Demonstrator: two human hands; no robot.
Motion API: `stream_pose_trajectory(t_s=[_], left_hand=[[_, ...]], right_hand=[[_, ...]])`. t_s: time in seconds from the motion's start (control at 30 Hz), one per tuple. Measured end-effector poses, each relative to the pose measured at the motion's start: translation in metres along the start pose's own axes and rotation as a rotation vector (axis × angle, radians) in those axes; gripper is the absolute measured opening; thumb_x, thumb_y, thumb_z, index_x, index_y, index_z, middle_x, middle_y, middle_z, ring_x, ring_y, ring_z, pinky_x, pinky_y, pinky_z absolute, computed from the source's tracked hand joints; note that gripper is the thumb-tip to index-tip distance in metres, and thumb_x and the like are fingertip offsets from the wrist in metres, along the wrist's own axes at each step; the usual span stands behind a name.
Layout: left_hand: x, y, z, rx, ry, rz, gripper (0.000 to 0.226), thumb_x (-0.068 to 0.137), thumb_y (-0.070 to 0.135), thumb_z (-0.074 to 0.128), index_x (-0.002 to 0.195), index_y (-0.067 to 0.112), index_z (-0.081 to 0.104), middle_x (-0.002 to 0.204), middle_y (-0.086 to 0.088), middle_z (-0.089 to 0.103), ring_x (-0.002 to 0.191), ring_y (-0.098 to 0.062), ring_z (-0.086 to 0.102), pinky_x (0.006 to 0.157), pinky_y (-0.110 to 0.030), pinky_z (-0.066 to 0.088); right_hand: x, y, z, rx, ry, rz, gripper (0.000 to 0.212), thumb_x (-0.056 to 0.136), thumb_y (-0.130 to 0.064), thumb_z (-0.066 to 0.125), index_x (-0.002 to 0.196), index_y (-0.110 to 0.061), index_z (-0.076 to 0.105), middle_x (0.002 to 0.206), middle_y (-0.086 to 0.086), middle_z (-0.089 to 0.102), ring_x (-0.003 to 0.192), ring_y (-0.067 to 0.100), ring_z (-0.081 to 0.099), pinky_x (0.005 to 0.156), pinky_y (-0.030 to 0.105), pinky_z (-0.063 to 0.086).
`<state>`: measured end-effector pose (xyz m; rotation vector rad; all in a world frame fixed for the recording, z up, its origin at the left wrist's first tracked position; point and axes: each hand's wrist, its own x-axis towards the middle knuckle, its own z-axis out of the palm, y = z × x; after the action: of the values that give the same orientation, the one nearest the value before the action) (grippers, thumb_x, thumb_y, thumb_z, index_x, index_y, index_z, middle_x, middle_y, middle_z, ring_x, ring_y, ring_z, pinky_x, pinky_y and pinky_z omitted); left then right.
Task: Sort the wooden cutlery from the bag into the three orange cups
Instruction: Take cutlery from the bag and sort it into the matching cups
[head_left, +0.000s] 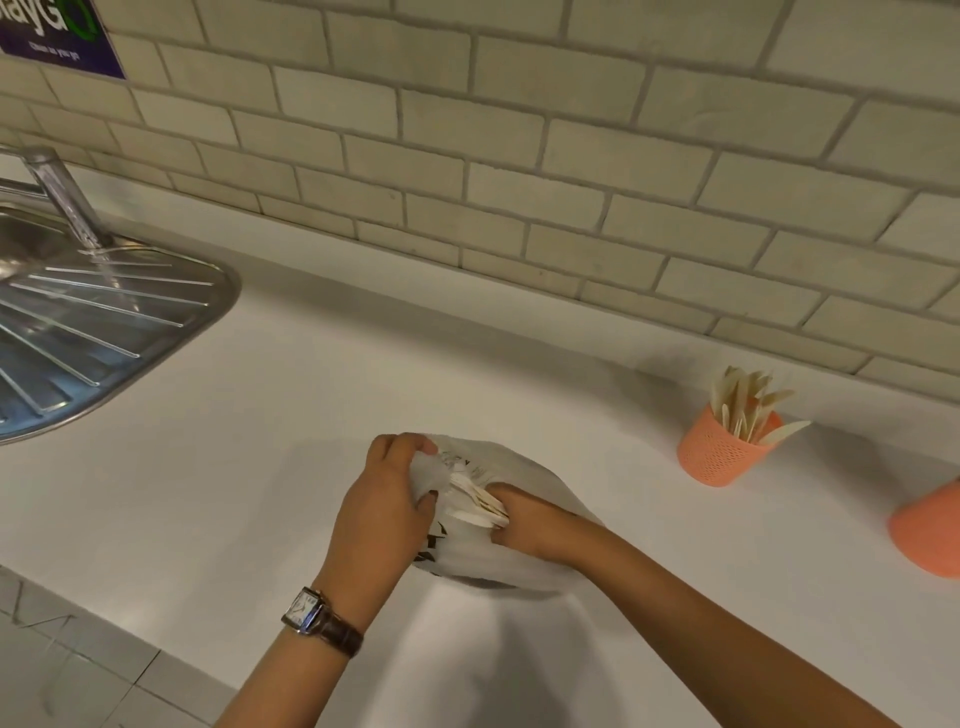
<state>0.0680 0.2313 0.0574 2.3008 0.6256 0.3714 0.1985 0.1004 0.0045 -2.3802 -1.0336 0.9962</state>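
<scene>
1. Left hand (387, 499) pinches the crumpled mouth of the bag (524, 467), thin white plastic lying on the smooth white counter (260, 441), front centre.
2. Right hand (524, 525), fingers curled, grips flat pale wooden cutlery (480, 501) at the bag's opening.
3. Perforated orange cup (719, 457), well right, holds wooden pieces; second orange cup (930, 535) is cut by the frame edge.
4. Ribbed steel drainboard (104, 322) far left.

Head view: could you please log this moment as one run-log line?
left hand: grips bag edge | right hand: grips wooden cutlery in bag | far orange cup: holds cutlery
</scene>
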Motion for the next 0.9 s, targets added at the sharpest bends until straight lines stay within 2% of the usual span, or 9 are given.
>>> stream_pose_trajectory(t_s=[0.07, 0.17, 0.23, 0.33, 0.43, 0.57, 0.63, 0.73, 0.9], left_hand=[[0.002, -0.004, -0.003, 0.006, 0.029, 0.045, 0.040, 0.076, -0.003, 0.056, 0.097, 0.030, 0.051, 0.115, 0.010, 0.044, 0.056, -0.008, 0.048, 0.046, -0.013, 0.031], [0.008, -0.012, -0.007, -0.035, 0.073, 0.079, 0.050, 0.070, -0.016, 0.046, 0.081, 0.030, 0.061, 0.113, 0.005, 0.049, 0.072, -0.015, 0.053, 0.054, -0.019, 0.038], [0.014, -0.016, -0.009, 0.068, 0.039, 0.059, 0.057, 0.074, -0.016, 0.042, 0.097, 0.027, 0.071, 0.123, 0.000, 0.049, 0.093, -0.022, 0.049, 0.071, -0.022, 0.040], [0.018, -0.019, -0.008, 0.236, -0.159, -0.061, 0.068, 0.081, -0.010, 0.037, 0.133, 0.033, 0.047, 0.143, -0.001, 0.033, 0.119, -0.026, 0.035, 0.088, -0.024, 0.035], [0.020, -0.024, -0.008, 0.299, -0.253, -0.122, 0.076, 0.082, -0.008, 0.037, 0.140, 0.040, 0.030, 0.147, 0.000, 0.024, 0.123, -0.028, 0.034, 0.083, -0.025, 0.038], [0.026, -0.043, -0.015, 0.357, -0.280, -0.137, 0.076, 0.081, -0.006, 0.041, 0.140, 0.040, 0.031, 0.141, -0.003, 0.032, 0.114, -0.029, 0.048, 0.083, -0.031, 0.047], [0.029, -0.054, -0.021, 0.299, -0.253, -0.192, 0.072, 0.082, -0.006, 0.041, 0.141, 0.034, 0.032, 0.136, -0.007, 0.037, 0.104, -0.029, 0.053, 0.083, -0.032, 0.048], [0.030, -0.063, -0.024, 0.179, -0.198, -0.248, 0.065, 0.087, -0.002, 0.042, 0.144, 0.026, 0.029, 0.136, -0.013, 0.034, 0.093, -0.028, 0.053, 0.076, -0.029, 0.046], [0.022, -0.060, -0.005, 0.071, -0.178, -0.288, 0.069, 0.088, 0.017, 0.059, 0.146, 0.024, 0.022, 0.144, -0.016, 0.020, 0.118, -0.038, 0.046, 0.097, -0.038, 0.044]], right_hand=[[-0.001, 0.001, 0.000, -0.024, 0.029, -0.031, 0.039, 0.083, -0.016, 0.052, 0.121, -0.021, 0.049, 0.118, 0.003, 0.058, 0.107, 0.020, 0.055, 0.095, 0.033, 0.045], [-0.004, -0.003, -0.004, -0.057, -0.035, -0.012, 0.049, 0.087, -0.005, 0.041, 0.132, -0.023, 0.045, 0.126, 0.006, 0.056, 0.116, 0.024, 0.052, 0.101, 0.033, 0.041], [-0.007, -0.007, -0.007, -0.016, -0.103, -0.015, 0.048, 0.091, -0.003, 0.037, 0.136, -0.019, 0.041, 0.130, 0.005, 0.054, 0.120, 0.023, 0.051, 0.097, 0.026, 0.039], [-0.014, -0.013, -0.008, 0.032, -0.073, -0.057, 0.037, 0.094, -0.013, 0.046, 0.130, -0.020, 0.046, 0.127, 0.000, 0.056, 0.115, 0.019, 0.054, 0.090, 0.024, 0.041], [-0.021, -0.015, -0.004, 0.006, 0.027, -0.136, 0.021, 0.090, -0.011, 0.049, 0.104, -0.026, 0.052, 0.101, -0.003, 0.058, 0.092, 0.016, 0.057, 0.076, 0.024, 0.043], [-0.035, -0.021, -0.012, 0.034, 0.206, -0.315, 0.018, 0.082, 0.002, 0.048, 0.093, -0.010, 0.056, 0.089, 0.001, 0.056, 0.084, 0.019, 0.056, 0.069, 0.018, 0.041], [-0.044, -0.023, -0.019, 0.221, 0.270, -0.360, 0.013, 0.081, -0.001, 0.050, 0.088, -0.008, 0.058, 0.092, 0.010, 0.061, 0.089, 0.024, 0.060, 0.078, 0.031, 0.049], [-0.058, -0.031, -0.031, 0.719, 0.412, -0.407, 0.012, 0.084, -0.005, 0.054, 0.082, -0.015, 0.060, 0.092, 0.012, 0.067, 0.101, 0.026, 0.066, 0.090, 0.036, 0.050], [-0.081, -0.037, -0.052, 1.325, 0.596, -0.494, 0.014, 0.092, 0.001, 0.046, 0.096, -0.010, 0.054, 0.079, 0.011, 0.067, 0.093, 0.034, 0.068, 0.087, 0.044, 0.054]])
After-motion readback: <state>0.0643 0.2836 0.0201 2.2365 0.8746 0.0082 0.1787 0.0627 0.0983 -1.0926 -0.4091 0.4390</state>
